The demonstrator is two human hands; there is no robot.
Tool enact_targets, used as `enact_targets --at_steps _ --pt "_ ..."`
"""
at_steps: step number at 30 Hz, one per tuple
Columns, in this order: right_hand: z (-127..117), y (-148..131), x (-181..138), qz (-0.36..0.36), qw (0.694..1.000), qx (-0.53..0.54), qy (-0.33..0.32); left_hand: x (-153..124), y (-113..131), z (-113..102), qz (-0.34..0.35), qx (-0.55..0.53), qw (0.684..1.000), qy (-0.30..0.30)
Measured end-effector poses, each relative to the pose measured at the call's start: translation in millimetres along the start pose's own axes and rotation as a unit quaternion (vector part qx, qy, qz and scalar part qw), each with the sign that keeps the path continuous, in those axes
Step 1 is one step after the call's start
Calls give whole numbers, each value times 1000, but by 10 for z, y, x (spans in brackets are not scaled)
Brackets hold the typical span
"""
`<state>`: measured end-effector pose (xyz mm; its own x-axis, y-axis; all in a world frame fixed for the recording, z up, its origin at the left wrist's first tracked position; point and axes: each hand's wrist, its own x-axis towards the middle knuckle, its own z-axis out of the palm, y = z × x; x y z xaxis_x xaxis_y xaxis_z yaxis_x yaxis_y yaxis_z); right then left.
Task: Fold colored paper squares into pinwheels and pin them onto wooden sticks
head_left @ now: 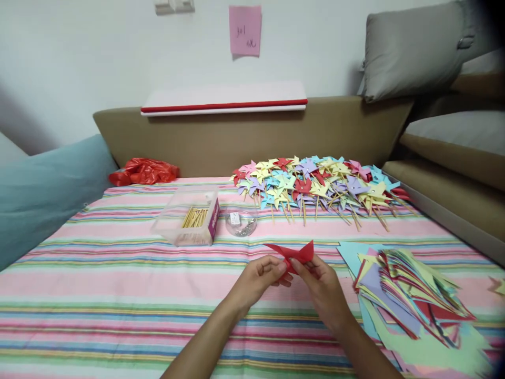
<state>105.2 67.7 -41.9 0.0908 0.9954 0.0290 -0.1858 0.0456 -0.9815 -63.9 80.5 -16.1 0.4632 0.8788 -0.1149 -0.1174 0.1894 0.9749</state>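
Between my two hands, a little above the striped cloth (130, 284), is a red paper pinwheel (294, 253) with some of its points folded in. My left hand (260, 276) pinches its lower left side between thumb and fingers. With the thumb pressed near the middle of the paper, my right hand (317, 276) grips it from the right. The fingers behind the paper are partly hidden. No stick shows on this piece. Just beyond my hands sits a round clear dish (241, 222) holding small metal pieces and a white label.
A clear plastic box (193, 237) of wooden sticks (194, 217) stands left of the dish. Many finished pinwheels (307, 181) lie heaped at the back right. Cut coloured paper (410, 295) is piled at the right. A red plastic bag (148, 171) lies back left.
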Motion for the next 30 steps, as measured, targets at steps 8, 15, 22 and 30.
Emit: enact_targets --at_steps 8,15,22,30 --pt "13 -58 -205 -69 994 77 30 -590 -39 -145 99 208 961 155" --pt "80 -51 -273 -60 991 109 39 -741 956 -1253 104 420 812 392" --pt "189 -51 -280 -52 991 117 26 -204 1359 -1705 -73 583 742 323" --pt "195 54 -230 2 991 132 11 327 1252 -2025 -137 623 716 283"
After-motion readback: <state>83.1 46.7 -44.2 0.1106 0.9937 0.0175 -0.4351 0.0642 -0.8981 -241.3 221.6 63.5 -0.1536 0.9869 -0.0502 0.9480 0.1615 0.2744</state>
